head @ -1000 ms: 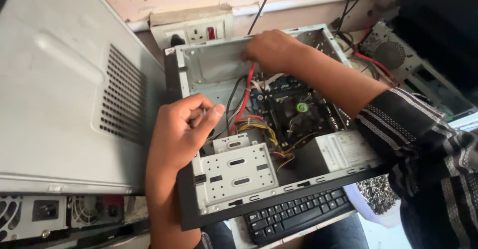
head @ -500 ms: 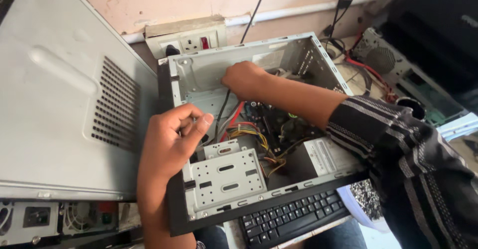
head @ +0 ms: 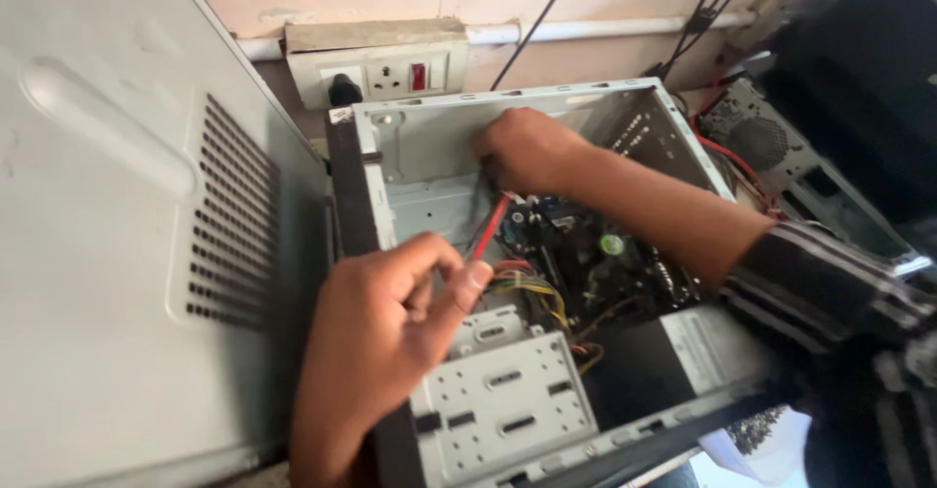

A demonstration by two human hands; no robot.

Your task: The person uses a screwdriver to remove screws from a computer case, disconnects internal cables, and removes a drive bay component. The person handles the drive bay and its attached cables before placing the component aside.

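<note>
An open computer case [head: 376, 171] lies on its side with its motherboard [head: 586, 264] exposed. My right hand [head: 527, 146] reaches into the upper part of the case, its fingers closed around the top end of a red cable [head: 491, 226] that runs down towards the drive cage. My left hand [head: 390, 327] rests on the case's left edge beside the white drive cage [head: 508, 400]. Its fingers are curled and the thumb presses on the forefinger. I cannot tell whether anything small is pinched there. A bundle of yellow and coloured wires [head: 537, 293] lies between the two hands.
A large grey side panel [head: 117, 254] with vent holes leans at the left. A wall socket strip [head: 390, 73] with a black plug sits behind the case. Black cables [head: 532, 24] hang down the wall. Another opened case [head: 781, 156] with red wires stands at the right.
My right hand has moved left and deeper into the case, onto the red cable. My left hand stays on the case's edge. The view has come closer.
</note>
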